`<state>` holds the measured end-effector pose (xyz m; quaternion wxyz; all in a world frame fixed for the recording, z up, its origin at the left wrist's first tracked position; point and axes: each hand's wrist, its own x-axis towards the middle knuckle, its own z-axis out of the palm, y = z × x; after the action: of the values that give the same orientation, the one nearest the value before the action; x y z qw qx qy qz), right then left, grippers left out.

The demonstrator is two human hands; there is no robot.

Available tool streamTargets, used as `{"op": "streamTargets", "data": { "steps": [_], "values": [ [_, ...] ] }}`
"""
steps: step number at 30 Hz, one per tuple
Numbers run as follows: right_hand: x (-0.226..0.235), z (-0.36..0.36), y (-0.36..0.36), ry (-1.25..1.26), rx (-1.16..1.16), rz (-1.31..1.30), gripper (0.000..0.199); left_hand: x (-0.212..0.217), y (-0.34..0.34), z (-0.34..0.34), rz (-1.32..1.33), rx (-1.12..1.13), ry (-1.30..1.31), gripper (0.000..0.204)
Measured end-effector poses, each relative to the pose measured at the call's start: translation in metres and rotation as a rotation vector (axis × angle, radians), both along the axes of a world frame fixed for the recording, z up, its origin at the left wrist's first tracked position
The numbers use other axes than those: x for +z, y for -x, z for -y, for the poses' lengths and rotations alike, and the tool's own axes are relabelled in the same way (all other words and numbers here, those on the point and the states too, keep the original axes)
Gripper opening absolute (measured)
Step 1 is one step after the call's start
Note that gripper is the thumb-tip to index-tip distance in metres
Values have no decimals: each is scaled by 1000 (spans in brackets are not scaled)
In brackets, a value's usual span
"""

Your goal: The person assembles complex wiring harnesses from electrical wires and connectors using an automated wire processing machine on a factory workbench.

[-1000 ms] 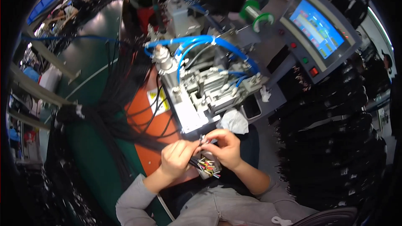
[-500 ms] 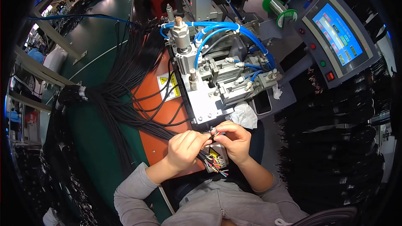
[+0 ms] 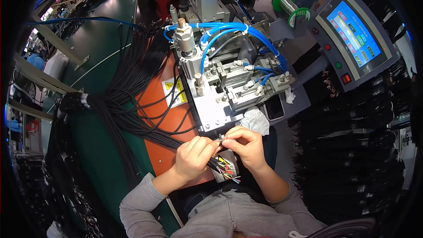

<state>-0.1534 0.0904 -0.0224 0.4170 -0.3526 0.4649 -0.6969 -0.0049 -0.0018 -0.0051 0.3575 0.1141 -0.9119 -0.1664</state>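
We find the left hand with its fingers curled in and its thumb and forefinger pinching a small cable end, while the right hand pinches fine strands at that same end between thumb and forefinger; the exact grip is too small to tell. The cable end lies between the two sets of fingertips, just in front of the near edge of the metal machine. We judge the step in hand to be sorting or straightening these strands, and we consider that the next move calls for a firm left pinch, a light right one and the strands held apart. We note a cluster of coloured wire ends just below the hands, fanned in several directions and liable, in our view, to snag. Black cables run from the left across the orange board and pass beneath the left hand, which hides part of them. Beyond, we record blue hoses arching over the machine, a green-flanged spool, a lit control screen and dense cable bundles along the right side; a crumpled white tissue sits near the right hand and, we judge, narrows the room there
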Motion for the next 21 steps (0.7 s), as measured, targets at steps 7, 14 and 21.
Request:
{"op": "streamTargets", "data": {
  "steps": [7,14,21],
  "values": [
    [-2,-3,1,120,-302,-839,15,1,0,-3,74,55,87,21],
    [-21,-14,22,-145,132,-212,9,-4,-2,-6,95,62,246,29],
    [-14,0,22,-41,-129,-833,6,-7,0,-10,262,69,271,24]
  ]
}}
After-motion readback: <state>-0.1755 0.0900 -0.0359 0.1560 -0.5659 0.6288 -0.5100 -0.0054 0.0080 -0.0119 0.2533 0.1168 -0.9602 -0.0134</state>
